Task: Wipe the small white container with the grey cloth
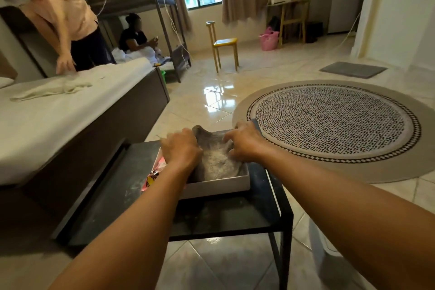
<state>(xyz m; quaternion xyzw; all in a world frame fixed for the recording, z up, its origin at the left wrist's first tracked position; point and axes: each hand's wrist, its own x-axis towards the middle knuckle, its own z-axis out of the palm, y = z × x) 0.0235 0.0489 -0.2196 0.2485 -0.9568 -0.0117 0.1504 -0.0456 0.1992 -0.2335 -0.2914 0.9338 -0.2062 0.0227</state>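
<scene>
The small white container (219, 185) sits on the dark tabletop (230, 216). Inside it lies the grey cloth (217, 160), its far edge draped over the container's far rim. The left hand (181, 148) and right hand (244, 142), fingers curled, press into the cloth from either side. Beyond the container lies a round rug (334, 122).

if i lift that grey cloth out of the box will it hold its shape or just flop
Probably flops: the grey cloth sags into the white container and drapes over its far edge. Likely light, since it bunches under both hands.
</scene>
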